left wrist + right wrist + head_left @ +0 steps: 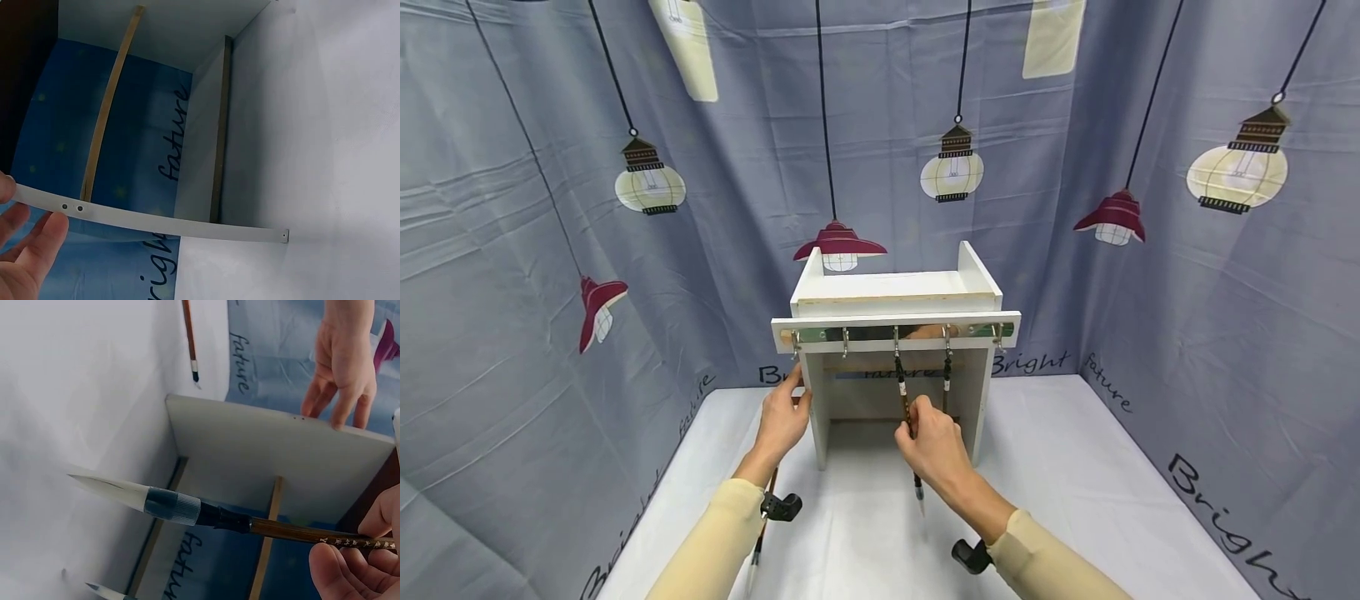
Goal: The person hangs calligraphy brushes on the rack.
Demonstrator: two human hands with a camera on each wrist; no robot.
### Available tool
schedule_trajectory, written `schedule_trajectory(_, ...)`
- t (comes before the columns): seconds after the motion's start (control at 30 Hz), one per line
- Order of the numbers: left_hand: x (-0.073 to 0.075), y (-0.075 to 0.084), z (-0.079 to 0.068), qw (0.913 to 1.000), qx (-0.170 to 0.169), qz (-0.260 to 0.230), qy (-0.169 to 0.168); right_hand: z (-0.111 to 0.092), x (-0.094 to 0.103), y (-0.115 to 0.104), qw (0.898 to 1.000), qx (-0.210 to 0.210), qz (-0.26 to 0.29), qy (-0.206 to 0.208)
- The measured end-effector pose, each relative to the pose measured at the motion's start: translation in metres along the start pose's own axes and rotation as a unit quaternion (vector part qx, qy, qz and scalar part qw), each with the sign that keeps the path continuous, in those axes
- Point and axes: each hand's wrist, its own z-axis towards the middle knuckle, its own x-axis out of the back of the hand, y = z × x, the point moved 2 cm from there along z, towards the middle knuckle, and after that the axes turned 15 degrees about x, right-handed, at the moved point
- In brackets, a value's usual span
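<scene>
My right hand (936, 442) pinches the brown handle of a writing brush (165, 505), whose pale bristles point down beneath the fingers. In the head view its top end reaches the middle hook (896, 340) of a white rail. On the left, my left hand (781, 421) touches the side panel (150, 219) of a white shelf unit; its fingers (344, 406) rest extended along the panel's edge. A second brush (947, 385) hangs from the hook to the right, partly behind my right hand. Near my left forearm lies another brush (760, 537).
The white shelf unit (895, 285) stands on a white-covered table (1060, 467). Across its front runs the rail (781, 325) with several metal hooks, including a bare one (846, 340) left of the middle. A grey-blue printed curtain (737, 250) surrounds the table's back and sides.
</scene>
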Motion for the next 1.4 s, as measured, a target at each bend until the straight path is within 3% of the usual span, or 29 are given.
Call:
schedule_trajectory(0.43,-0.001,-0.001,-0.001,1.0,0.006,-0.002,0.005,-0.001,-0.009,0.008,1.0,-0.016,0.004,-0.016)
schedule_trajectory(0.97,-0.001,0.0,0.0,1.0,0.005,0.0,0.004,0.014,-0.031,0.019,0.992,-0.101,0.058,-0.047)
schedule_trajectory(1.4,-0.002,-0.002,0.001,0.9999,0.009,-0.011,0.003,0.015,-0.036,0.02,0.992,-0.107,0.057,-0.043)
